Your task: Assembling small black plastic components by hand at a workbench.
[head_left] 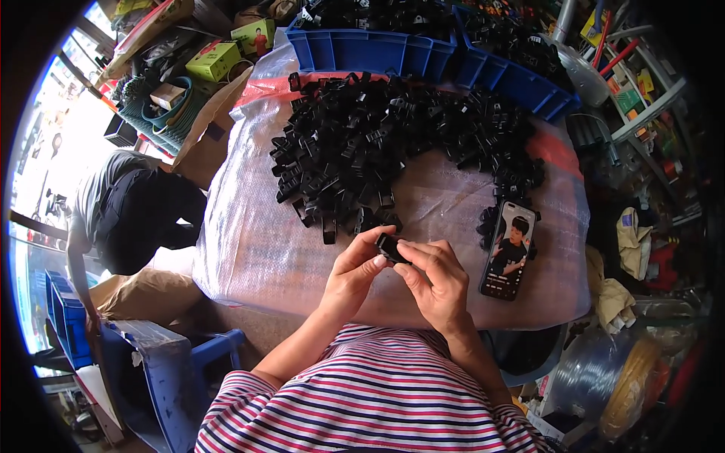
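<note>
Apparently just 1 black part (390,248) in 2 hands (439,281)

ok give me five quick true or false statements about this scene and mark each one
1. The bare left hand and bare right hand both hold one small black plastic part. True.
2. A black rectangular smartphone lies to the right of the hands. True.
3. The smartphone's screen is dark. False: it is lit and shows a picture.
4. Two rectangular blue plastic bins stand beyond the heap of black plastic parts. True.
5. Both bins are empty. False: black parts fill them.
</note>
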### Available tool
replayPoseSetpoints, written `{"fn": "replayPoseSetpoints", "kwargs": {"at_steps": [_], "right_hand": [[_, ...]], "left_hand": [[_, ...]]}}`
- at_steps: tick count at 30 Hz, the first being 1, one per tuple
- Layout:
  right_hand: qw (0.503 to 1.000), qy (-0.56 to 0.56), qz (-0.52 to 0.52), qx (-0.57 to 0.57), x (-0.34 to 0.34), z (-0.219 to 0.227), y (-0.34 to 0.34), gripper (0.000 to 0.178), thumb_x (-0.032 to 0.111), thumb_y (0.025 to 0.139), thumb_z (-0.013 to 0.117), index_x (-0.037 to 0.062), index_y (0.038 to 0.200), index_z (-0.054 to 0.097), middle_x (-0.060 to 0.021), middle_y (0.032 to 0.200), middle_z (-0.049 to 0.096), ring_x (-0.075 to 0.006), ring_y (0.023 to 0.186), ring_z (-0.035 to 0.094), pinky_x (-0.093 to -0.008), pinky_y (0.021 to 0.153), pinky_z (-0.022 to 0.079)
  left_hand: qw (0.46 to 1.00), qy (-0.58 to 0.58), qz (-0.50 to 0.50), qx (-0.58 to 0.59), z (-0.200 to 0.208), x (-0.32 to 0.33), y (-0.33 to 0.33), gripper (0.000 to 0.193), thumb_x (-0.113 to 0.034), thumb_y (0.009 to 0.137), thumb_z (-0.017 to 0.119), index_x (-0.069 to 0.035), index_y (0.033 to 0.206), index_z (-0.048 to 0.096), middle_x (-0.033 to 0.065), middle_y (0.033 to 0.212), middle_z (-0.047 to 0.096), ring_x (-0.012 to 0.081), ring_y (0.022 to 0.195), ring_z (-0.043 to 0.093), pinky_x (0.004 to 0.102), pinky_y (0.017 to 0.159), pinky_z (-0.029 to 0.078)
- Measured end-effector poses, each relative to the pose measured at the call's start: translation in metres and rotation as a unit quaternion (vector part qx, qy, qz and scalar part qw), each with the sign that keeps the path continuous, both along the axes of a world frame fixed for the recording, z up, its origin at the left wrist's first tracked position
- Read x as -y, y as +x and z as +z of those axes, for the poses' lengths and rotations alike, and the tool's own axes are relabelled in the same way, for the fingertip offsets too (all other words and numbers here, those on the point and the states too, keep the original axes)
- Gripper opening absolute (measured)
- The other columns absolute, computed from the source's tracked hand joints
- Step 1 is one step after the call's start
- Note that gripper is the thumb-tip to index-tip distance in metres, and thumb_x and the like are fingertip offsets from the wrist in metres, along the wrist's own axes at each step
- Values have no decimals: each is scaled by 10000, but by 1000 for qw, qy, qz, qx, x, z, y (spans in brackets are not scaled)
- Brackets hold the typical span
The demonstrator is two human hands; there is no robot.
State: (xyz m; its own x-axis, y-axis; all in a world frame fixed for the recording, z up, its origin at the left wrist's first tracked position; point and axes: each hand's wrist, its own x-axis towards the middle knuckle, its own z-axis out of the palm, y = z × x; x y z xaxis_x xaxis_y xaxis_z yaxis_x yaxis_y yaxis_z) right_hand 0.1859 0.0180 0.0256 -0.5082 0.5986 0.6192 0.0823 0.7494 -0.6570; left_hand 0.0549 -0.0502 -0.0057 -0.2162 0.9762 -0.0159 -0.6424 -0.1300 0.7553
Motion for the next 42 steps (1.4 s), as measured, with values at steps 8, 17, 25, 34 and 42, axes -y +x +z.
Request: {"fn": "replayPoseSetpoints", "kwargs": {"at_steps": [8, 17, 25, 34, 42], "right_hand": [[999, -47, 5, -15, 0, -3, 2, 288, 33, 738, 689, 19, 1016, 615, -103, 962, 642, -228, 802, 586, -298, 693, 480], [998, 52, -26, 24, 2, -4, -4, 317, -5, 689, 706, 29, 995, 629, -83, 937, 643, -225, 776, 582, -289, 668, 485], [905, -409, 103, -63, 8, -14, -4, 359, 152, 830, 648, -2, 1119, 499, -66, 956, 592, -125, 882, 559, -245, 760, 471], [930, -347, 125, 15, 3, -9, -26, 276, 118, 828, 649, -3, 1032, 508, -48, 904, 584, -101, 855, 563, -241, 757, 481], [983, -114, 74, 126, -67, 18, -29, 252, 119, 799, 650, 5, 1008, 566, -97, 1018, 560, -192, 862, 577, -297, 750, 467]], "left_hand": [[1000, 14, -7, 2, -4, 3, -2, 438, -113, 870, 567, -30, 1277, 428, 35, 1094, 544, 110, 1004, 495, 274, 925, 369], [999, 23, 4, -23, -4, 4, -2, 465, -140, 865, 560, 21, 1273, 402, 114, 1191, 512, 193, 1124, 464, 326, 986, 322], [971, 56, 104, -206, 2, 6, 4, 469, -230, 870, 561, -8, 1264, 435, 145, 1306, 429, 210, 1245, 355, 323, 1040, 248], [975, 90, 165, -118, 9, 4, -3, 355, -167, 910, 487, 41, 1196, 467, 166, 1214, 522, 233, 1186, 452, 341, 1023, 303], [968, 78, 236, 27, 15, 9, -47, 224, -154, 878, 482, -7, 1047, 492, 124, 971, 584, 244, 1032, 542, 370, 899, 427]]}}
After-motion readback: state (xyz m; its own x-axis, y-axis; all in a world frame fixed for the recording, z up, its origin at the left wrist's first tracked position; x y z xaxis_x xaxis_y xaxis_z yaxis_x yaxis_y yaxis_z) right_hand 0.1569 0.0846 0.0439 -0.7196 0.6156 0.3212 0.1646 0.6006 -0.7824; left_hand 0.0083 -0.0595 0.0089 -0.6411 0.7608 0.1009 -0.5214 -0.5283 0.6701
